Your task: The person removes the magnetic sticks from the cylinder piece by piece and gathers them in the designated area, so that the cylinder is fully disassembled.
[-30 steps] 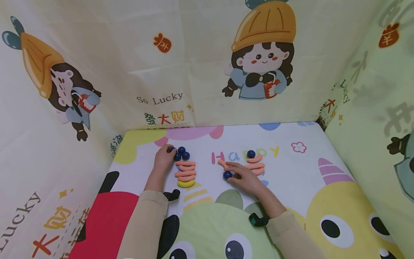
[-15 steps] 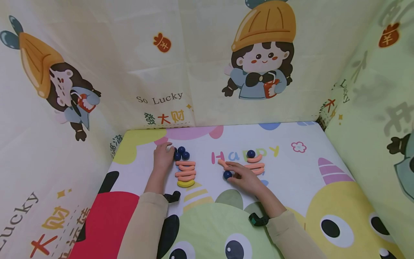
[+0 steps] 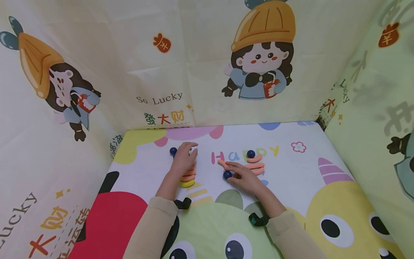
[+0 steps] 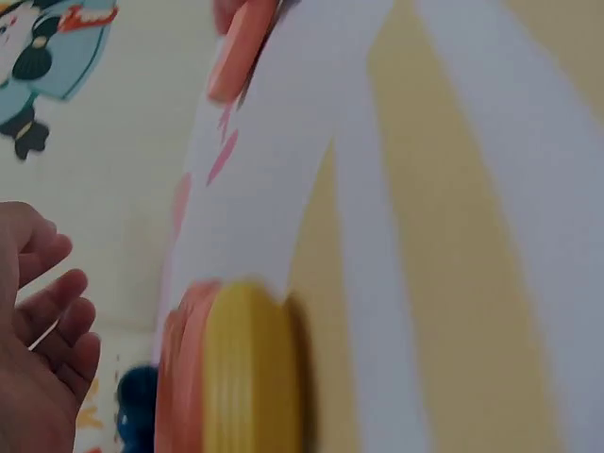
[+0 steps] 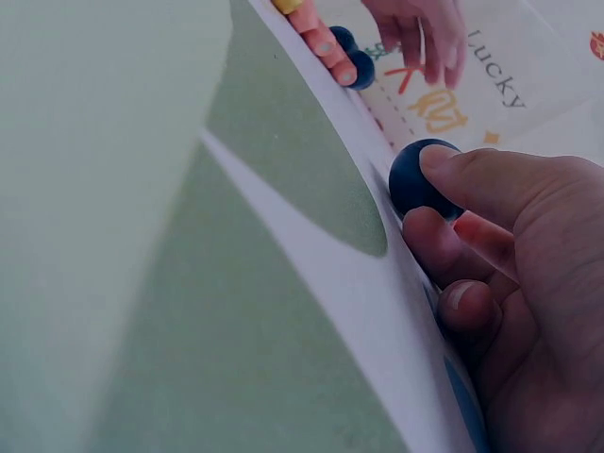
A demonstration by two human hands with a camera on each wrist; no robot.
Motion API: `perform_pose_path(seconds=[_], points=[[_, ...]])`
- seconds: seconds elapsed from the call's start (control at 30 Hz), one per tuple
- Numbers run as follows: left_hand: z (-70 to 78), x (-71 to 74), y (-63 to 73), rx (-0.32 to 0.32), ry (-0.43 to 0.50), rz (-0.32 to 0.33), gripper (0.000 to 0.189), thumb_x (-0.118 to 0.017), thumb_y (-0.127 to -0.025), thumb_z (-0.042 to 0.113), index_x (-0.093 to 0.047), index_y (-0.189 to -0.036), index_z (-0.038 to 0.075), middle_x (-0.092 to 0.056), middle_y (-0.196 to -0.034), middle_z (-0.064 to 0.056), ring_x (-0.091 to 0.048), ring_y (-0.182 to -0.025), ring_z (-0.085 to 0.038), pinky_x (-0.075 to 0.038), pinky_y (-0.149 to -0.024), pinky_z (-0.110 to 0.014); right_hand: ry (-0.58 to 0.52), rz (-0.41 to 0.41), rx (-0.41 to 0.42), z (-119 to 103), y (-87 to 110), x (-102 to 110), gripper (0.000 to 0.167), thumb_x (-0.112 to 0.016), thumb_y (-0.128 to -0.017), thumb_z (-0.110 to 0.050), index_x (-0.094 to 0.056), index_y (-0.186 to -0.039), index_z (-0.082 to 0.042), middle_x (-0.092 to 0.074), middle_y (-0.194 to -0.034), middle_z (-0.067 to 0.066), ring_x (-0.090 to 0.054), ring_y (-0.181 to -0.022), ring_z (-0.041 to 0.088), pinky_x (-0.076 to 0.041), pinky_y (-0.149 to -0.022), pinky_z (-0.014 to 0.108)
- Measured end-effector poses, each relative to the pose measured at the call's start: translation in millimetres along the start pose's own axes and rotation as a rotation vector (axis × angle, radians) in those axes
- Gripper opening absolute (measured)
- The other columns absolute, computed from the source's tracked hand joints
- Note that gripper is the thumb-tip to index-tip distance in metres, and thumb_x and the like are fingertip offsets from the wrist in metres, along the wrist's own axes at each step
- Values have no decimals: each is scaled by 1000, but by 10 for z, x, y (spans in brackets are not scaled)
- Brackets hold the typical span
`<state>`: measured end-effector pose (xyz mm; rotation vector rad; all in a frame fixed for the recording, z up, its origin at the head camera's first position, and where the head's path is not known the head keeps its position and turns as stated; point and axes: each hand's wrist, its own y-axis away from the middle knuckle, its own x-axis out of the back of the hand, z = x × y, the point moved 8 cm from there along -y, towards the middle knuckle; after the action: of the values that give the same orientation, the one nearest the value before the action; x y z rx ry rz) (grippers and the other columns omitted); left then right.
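My left hand (image 3: pixel 185 158) hovers over the left column, fingers apart and relaxed, holding nothing. Beneath it are pink sausage-shaped sticks (image 3: pixel 189 173), with a curved yellow piece (image 3: pixel 187 183) at the near end. A dark blue ball (image 3: pixel 173 151) shows beside the hand at the far end; other balls there are mostly hidden. My right hand (image 3: pixel 247 180) pinches a dark blue ball (image 5: pixel 420 179), the thumb on its side and a curled finger against it. By its fingertips lies another pink stick (image 3: pixel 222 163).
Right of centre, a second group has a blue ball (image 3: pixel 251 154), a curved pink stick (image 3: pixel 255 159) and more sticks (image 3: pixel 254 166) partly behind the right hand. The cartoon-printed tabletop (image 3: pixel 291 172) is bounded by a fabric wall (image 3: pixel 207 90) at the back and sides.
My left hand leaves the leftmost ball and moves right, now covering most of the balls and sticks in the left column. My right hand stays in place.
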<state>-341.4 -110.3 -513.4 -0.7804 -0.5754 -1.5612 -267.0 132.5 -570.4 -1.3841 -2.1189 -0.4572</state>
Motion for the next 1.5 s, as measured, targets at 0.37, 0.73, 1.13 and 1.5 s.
perform_pose_path(seconds=[0.37, 0.73, 1.13, 1.5], points=[[429, -719, 100, -235, -164, -225, 37, -51, -102, 30, -58, -136, 17, -57, -137, -3, -51, -131, -22, -38, -113, -41, -4, -1, 24, -9, 4, -11, 47, -68, -94, -29, -57, -140, -28, -41, -153, -17, -59, -88, 5, -49, -81, 27], [605, -920, 149, -318, -295, -280, 30, -55, -102, 27, -63, -130, 20, -61, -130, -1, -56, -121, -23, -44, -106, -38, 30, -1, 35, -23, 3, -18, 46, -68, -95, -29, -57, -139, -29, -40, -155, -10, -58, -95, 8, -48, -85, 31], [542, -859, 131, -293, -284, -230, 24, -59, -98, 40, -69, -113, 24, -64, -111, 3, -59, -104, -18, -48, -94, -36, 57, 17, 52, -38, 4, -1, 47, -69, -94, -30, -57, -140, -28, -44, -152, -9, -55, -83, 6, -47, -78, 28], [281, -422, 190, -124, -220, -104, 33, -58, -97, 49, -68, -114, 23, -65, -112, 5, -59, -106, -17, -47, -95, -37, 83, 31, 69, -46, 10, 19, 44, -69, -94, -30, -60, -136, -25, -49, -149, -9, -57, -91, 6, -49, -82, 28]])
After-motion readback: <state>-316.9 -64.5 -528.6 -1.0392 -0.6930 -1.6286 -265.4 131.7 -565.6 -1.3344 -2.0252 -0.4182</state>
